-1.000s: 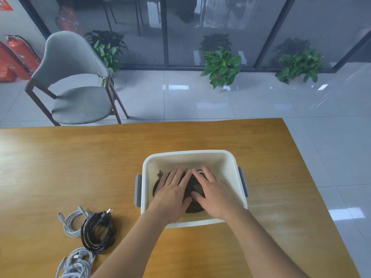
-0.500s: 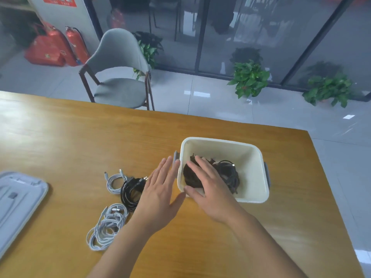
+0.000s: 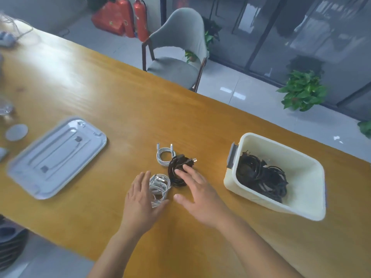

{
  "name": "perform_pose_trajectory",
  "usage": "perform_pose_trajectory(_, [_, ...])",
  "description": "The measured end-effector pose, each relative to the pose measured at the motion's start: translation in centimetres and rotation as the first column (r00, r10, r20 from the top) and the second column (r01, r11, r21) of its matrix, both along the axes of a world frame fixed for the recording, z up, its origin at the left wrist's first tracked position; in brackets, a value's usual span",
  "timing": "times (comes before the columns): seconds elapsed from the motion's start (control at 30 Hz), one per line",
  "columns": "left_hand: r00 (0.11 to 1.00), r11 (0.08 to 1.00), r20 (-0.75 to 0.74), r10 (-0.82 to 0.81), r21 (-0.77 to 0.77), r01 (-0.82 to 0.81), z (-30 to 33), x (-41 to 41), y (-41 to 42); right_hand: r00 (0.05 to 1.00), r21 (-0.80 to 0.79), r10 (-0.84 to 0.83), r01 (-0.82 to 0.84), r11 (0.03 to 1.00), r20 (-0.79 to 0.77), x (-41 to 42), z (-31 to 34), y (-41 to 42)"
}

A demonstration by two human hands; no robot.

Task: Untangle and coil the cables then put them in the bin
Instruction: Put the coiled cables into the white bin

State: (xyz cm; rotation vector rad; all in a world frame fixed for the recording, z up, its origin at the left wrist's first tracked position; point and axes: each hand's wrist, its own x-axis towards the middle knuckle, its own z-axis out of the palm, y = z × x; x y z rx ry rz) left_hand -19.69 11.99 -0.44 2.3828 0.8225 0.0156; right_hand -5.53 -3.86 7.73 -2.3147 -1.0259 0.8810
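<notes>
A second ago both your hands were pressing the black cables down inside the bin [image 3: 313, 212]; now they have left it and reach over the three coils that remain on the table [image 3: 120, 97], so one bundle is stored and three are still to go. Your left hand [image 3: 141, 199] is spread flat with straight fingers over the near white coil [image 3: 159, 186], holding nothing. Your right hand [image 3: 197, 192] is also open, its fingertips over the black coil [image 3: 177, 172], and I cannot tell whether they touch it already. The far white coil [image 3: 164, 155] lies just behind, touching the black one. The bin stands to your right, near the coils, with bare table between, so the way across is free. The grey tray [image 3: 56, 157] lies well apart on your left, and the table's near edge is close under your wrists.
</notes>
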Motion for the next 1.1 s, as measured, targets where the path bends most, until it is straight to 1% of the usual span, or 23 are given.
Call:
perform_pose_trajectory(0.1, [0.993,0.998,-0.106,0.050,-0.038,-0.054,-2.3,-1.1,0.4,1.000,-0.039,0.002,-0.003,0.999,-0.016,-0.7,-1.4,1.0])
perform_pose_trajectory(0.2, [0.989,0.998,-0.140,0.048,-0.021,-0.052,-3.4,-1.3,0.1,1.000,-0.061,0.000,-0.001,0.998,-0.022,-1.2,-2.8,1.8])
perform_pose_trajectory(0.3, [0.992,0.997,-0.102,0.070,0.018,-0.069,-3.8,-1.1,-0.1,1.000,-0.056,-0.005,0.004,0.998,-0.026,-1.6,-4.0,2.6])
perform_pose_trajectory(0.53, [0.996,0.996,0.033,0.087,0.030,-0.088,-4.2,-1.8,0.2,0.998,-0.014,-0.064,0.065,0.998,0.021,-2.5,-5.6,4.2])
perform_pose_trajectory(0.67, [0.997,0.998,0.039,0.060,0.024,-0.061,-4.4,-1.2,0.1,0.992,0.029,-0.117,0.116,0.993,0.055,-3.0,-5.4,4.5])
perform_pose_trajectory(0.83, [0.992,0.997,0.101,0.076,-0.016,-0.075,-4.1,-1.1,0.2,0.988,0.052,-0.140,0.137,0.989,0.067,-3.2,-5.5,4.5])
perform_pose_trajectory(0.97, [0.976,0.992,0.178,0.128,-0.034,-0.124,-4.0,-2.6,0.8,0.989,0.046,-0.136,0.134,0.990,0.058,-3.5,-5.7,4.6])
perform_pose_trajectory(1.03, [0.976,0.989,0.161,0.145,-0.030,-0.142,-4.3,-3.6,1.3,0.991,0.043,-0.128,0.125,0.991,0.051,-3.7,-5.9,4.7])
perform_pose_trajectory(1.1, [0.986,0.992,0.108,0.128,-0.020,-0.127,-4.7,-4.5,1.6,0.992,0.041,-0.119,0.117,0.992,0.049,-3.9,-6.1,4.9])
